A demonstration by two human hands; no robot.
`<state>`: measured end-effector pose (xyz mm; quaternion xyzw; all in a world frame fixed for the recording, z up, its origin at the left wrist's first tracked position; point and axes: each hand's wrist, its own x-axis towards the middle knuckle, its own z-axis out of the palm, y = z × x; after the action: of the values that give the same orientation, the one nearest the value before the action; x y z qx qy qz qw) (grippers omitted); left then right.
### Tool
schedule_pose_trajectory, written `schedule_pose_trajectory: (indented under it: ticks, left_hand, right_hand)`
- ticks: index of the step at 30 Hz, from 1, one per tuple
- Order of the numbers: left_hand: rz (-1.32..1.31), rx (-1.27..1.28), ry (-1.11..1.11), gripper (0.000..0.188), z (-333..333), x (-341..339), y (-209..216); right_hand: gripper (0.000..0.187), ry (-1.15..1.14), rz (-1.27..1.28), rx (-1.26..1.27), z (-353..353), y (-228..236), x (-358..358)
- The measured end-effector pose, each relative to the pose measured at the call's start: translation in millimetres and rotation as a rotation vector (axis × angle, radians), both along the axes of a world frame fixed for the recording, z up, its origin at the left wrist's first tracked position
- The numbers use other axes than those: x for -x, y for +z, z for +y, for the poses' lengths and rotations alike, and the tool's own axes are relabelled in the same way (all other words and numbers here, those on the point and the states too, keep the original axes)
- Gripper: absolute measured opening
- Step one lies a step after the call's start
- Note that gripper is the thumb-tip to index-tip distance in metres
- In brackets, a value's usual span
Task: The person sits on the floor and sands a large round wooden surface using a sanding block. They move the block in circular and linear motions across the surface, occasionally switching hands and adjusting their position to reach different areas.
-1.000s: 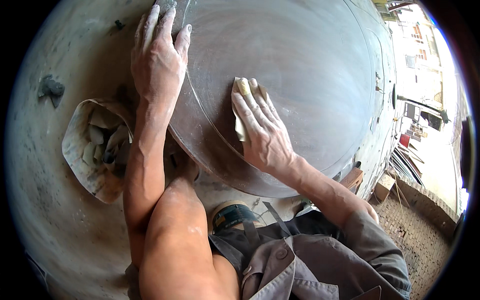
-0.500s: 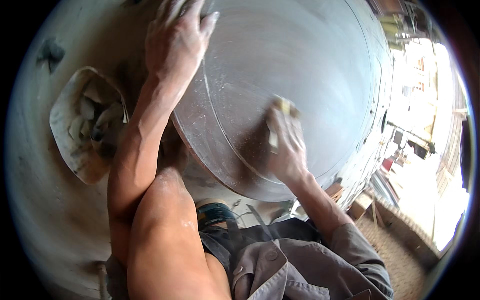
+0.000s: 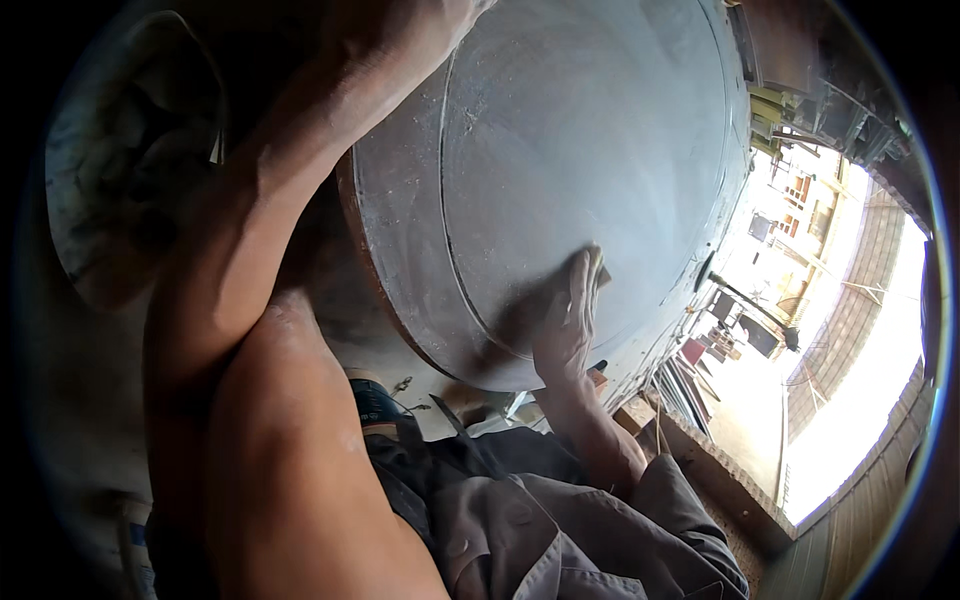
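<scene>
A large grey-brown panel (image 3: 570, 130) with a rounded edge and a curved groove lies in front of me, its surface dusty and finely scratched. My right hand (image 3: 570, 315) is closed on a small yellowish-brown sanding block (image 3: 603, 274), against the panel's near right part; most of the block is hidden under the fingers. My left hand (image 3: 425, 28) is at the upper edge of the view, over the panel's far left side. Its fingers are cut off there, so their pose is hidden. My left forearm passes beside my bent knee.
At the left lies a pale, open-topped sack (image 3: 135, 130) with dim contents. Below the panel is my dark shoe (image 3: 375, 405). A low brick ledge (image 3: 715, 480) runs at the lower right. Beyond it are stacked boards (image 3: 685, 395) and a bright yard.
My right hand has moved slightly nearer with the sanding block. My left hand has slid up, partly out of view. The whole view has turned, showing more of the yard.
</scene>
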<state>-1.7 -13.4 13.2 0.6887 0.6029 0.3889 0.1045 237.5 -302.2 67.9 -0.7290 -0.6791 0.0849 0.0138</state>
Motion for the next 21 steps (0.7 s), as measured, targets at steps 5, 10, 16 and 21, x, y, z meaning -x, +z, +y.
schedule_pose_trajectory:
  ticks: [5,10,16,21]
  left_hand:
    - [-0.055,0.105,-0.029,0.072,1,-1,8]
    - [-0.108,0.14,-0.022,0.072,-3,3,3]
    - [-0.307,0.16,-0.115,0.073,7,0,-9]
    - [-0.32,0.186,-0.129,0.073,9,4,-12]
  right_hand:
    - [0.075,0.202,0.186,-0.024,79,-5,101]
    - [0.072,0.231,0.113,0.076,74,-3,78]
    - [0.06,-0.211,-0.146,0.062,-19,2,-12]
    - [0.067,0.062,0.172,0.008,50,-1,87]
